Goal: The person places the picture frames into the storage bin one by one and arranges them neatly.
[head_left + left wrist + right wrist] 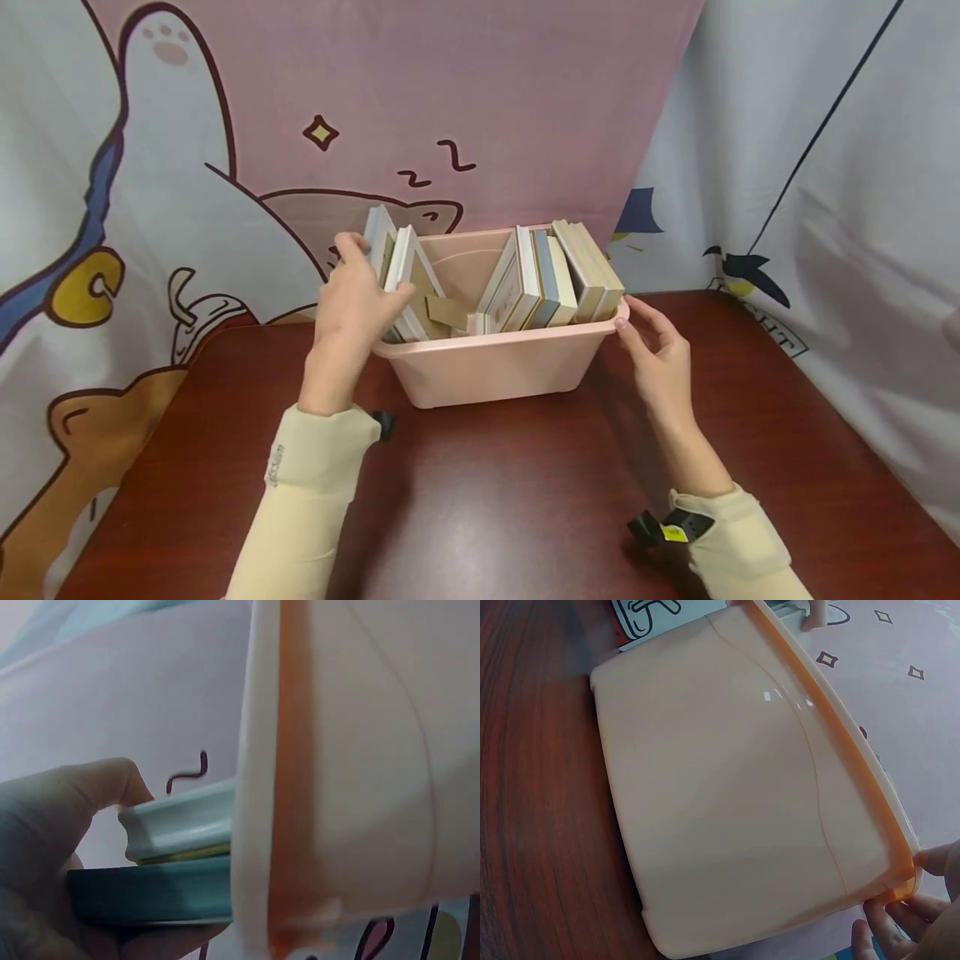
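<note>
A pale pink plastic bin (495,367) stands on the table with upright books in it. My left hand (348,300) grips books at the bin's left end, thumb on the near side and fingers beyond. In the left wrist view the hand (45,832) goes around a whitish book (184,823) and a darker bluish book (150,891), which stick up over the rim. My right hand (663,358) pinches the rim at the right front corner; the right wrist view shows its thumb and fingers on either side of the rim (889,802).
More books (551,279) lean in the bin's right half. A small tan piece (447,312) lies between the two groups. The dark red-brown table (480,500) runs back to a cartoon-printed curtain (525,108) close behind the bin.
</note>
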Action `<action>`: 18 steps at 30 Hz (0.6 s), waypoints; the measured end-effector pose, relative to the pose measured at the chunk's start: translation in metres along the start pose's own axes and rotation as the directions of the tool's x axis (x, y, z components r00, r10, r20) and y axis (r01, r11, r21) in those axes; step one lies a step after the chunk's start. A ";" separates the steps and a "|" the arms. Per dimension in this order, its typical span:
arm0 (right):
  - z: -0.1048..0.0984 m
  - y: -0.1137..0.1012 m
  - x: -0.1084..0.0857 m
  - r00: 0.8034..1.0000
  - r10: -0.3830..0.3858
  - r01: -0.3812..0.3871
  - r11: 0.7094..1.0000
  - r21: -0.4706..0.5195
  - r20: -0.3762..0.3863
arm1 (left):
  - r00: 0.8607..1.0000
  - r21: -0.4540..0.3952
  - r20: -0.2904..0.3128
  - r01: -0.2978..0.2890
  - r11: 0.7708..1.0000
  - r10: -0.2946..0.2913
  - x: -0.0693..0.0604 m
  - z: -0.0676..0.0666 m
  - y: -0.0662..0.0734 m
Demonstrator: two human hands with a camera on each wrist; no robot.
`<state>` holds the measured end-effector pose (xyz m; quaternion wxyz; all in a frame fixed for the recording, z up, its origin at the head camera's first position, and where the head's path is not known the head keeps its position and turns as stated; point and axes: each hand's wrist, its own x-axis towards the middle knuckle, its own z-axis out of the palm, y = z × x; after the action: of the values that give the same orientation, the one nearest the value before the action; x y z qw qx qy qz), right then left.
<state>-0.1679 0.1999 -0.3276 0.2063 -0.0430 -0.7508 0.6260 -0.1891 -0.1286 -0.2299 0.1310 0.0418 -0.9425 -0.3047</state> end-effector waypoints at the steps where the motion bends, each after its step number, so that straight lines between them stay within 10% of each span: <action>1: 0.000 0.000 0.000 1.000 -0.002 0.002 1.000 0.000 -0.003 | 1.000 0.006 -0.004 -0.010 1.000 0.010 -0.001 0.003 0.002; 10: 0.001 0.002 0.000 1.000 0.007 -0.007 1.000 0.022 -0.003 | 0.992 0.019 0.106 -0.070 0.997 0.068 0.000 0.040 0.016; 18: 0.000 0.001 0.000 1.000 -0.004 0.004 1.000 0.024 0.001 | 0.956 -0.126 0.268 -0.092 0.988 0.123 -0.003 0.048 0.014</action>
<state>-0.1678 0.1999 -0.3282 0.2077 -0.0386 -0.7435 0.6344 -0.1996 -0.0898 -0.2595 0.0174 -0.0596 -0.9338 -0.3523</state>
